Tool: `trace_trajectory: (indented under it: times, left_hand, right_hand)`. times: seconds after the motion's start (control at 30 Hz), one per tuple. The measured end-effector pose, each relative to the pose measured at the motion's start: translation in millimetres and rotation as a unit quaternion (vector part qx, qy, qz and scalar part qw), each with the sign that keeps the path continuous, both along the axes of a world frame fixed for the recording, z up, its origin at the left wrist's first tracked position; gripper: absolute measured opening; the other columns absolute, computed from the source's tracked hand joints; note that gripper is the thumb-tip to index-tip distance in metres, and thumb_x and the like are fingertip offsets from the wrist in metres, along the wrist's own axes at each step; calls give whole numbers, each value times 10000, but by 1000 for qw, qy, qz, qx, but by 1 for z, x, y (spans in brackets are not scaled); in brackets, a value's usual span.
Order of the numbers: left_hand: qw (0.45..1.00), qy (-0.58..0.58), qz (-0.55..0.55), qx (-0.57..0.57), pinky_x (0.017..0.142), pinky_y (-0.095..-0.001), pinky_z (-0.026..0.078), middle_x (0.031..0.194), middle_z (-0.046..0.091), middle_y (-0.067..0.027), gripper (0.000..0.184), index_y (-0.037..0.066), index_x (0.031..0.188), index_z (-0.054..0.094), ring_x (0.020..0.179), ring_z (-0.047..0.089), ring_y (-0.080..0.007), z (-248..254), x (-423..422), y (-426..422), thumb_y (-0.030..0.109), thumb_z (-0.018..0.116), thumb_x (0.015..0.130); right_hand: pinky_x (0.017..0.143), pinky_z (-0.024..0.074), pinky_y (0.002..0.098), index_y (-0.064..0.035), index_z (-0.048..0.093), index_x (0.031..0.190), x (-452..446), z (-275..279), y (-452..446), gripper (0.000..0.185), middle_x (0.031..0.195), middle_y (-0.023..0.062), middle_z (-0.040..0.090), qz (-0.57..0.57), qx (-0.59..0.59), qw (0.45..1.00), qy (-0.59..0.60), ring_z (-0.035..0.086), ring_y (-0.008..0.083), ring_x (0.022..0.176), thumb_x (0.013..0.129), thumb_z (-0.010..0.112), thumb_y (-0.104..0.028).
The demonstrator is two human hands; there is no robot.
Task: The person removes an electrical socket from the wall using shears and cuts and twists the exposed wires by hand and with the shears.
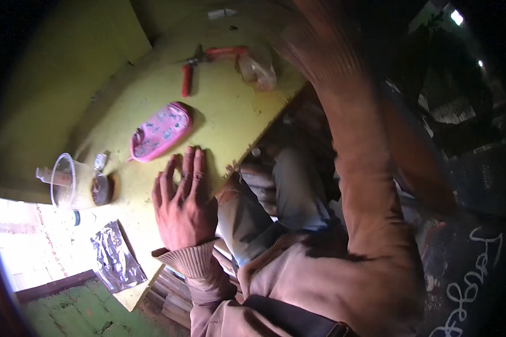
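My left hand (pixel 183 205) lies flat on the yellow-green table (pixel 225 115), fingers slightly spread, with nothing in it. Just beyond its fingertips is a pink patterned zip pouch (pixel 162 132). My right arm reaches up to the top of the view; my right hand (pixel 320 17) is smeared by motion and partly cut off, so its fingers cannot be made out. Left of that hand, pliers with red handles (pixel 186 78) lie opened on the table, beside a crumpled clear plastic bag (pixel 258 70).
A clear plastic cup (pixel 64 181) lies on its side at the left, near a dark round object (pixel 102 189). Closer in is a shiny dark packet (pixel 117 257) at the table's corner. The table's edge runs diagonally beside my knees (pixel 301 191).
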State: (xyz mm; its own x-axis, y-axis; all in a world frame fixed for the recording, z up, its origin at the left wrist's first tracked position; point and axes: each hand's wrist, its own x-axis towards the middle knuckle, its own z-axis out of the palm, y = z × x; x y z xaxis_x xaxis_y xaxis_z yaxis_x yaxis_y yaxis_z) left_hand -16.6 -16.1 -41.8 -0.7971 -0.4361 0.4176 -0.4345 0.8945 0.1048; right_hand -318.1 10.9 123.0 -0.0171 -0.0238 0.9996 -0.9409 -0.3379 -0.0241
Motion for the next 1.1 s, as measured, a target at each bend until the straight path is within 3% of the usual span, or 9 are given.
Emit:
trace_trajectory:
  times: [0.03,0.13,0.17,0.2,0.23,0.27,0.3,0.37,1.1]
  left_hand:
    - [999,-14,0,-36,1082,-442,382,1390,567,-29,685,157,1386,534,1273,521,-284,-4,-1,-3,259,756,747]
    - [999,-29,-2,-25,1080,-450,382,1419,543,-18,633,168,1395,529,1281,516,-293,-3,-1,0,287,724,804]
    - [999,-35,-1,-25,1084,-452,379,1431,531,-15,622,173,1405,519,1293,505,-295,-3,-2,1,272,705,820]
    - [999,-41,-1,-30,1087,-452,377,1435,528,-14,617,174,1409,515,1298,499,-293,-4,-2,2,249,693,824]
    - [998,-44,-1,-38,1091,-453,374,1438,524,-13,612,175,1413,512,1304,494,-292,-5,-3,3,226,681,827]
    - [998,-46,-1,-40,1096,-454,370,1439,524,-8,610,176,1415,510,1308,492,-290,-5,-3,3,167,654,822]
    - [998,-46,-5,-39,1096,-454,370,1439,524,-8,610,176,1415,510,1308,492,-290,-4,-4,4,167,654,822]
    - [998,-56,-5,-40,1101,-455,366,1444,520,-1,621,178,1421,505,1310,493,-290,-6,-4,4,139,645,818]
    - [995,-56,-57,-55,1089,-429,394,1414,544,-84,564,74,1396,517,1323,493,-303,-15,2,0,21,556,835]
  right_hand:
    - [715,533,379,-28,697,987,-10,-55,39,183,916,153,709,-98,35,994,-44,683,282,798,843,635,-123]
    - [782,540,400,-64,684,1054,-32,-230,137,222,983,145,717,-257,176,917,-250,685,353,866,890,664,-212]
    - [922,508,432,-36,636,1184,-46,-305,179,400,1097,188,683,-390,348,813,-258,643,388,1042,883,691,-293]
    - [996,457,453,-37,586,1273,-34,-343,211,456,1219,222,627,-365,546,647,-387,585,412,1141,898,664,-284]
    - [946,472,501,-67,586,1267,-42,-447,265,448,1208,250,613,-412,591,629,-291,577,450,1095,865,664,-250]
    - [944,472,500,-66,587,1263,-29,-486,298,445,1205,249,613,-369,705,506,-332,578,448,1091,866,663,-251]
    - [942,473,498,-65,588,1260,-16,-499,316,442,1201,247,614,-335,760,426,-359,578,445,1088,867,663,-252]
    - [937,473,495,-63,590,1254,-5,-509,332,436,1194,245,616,-304,796,354,-387,579,441,1080,868,662,-253]
    - [883,477,462,-42,608,1184,18,-529,401,376,1115,221,633,-270,813,194,-478,589,391,1000,887,653,-267]
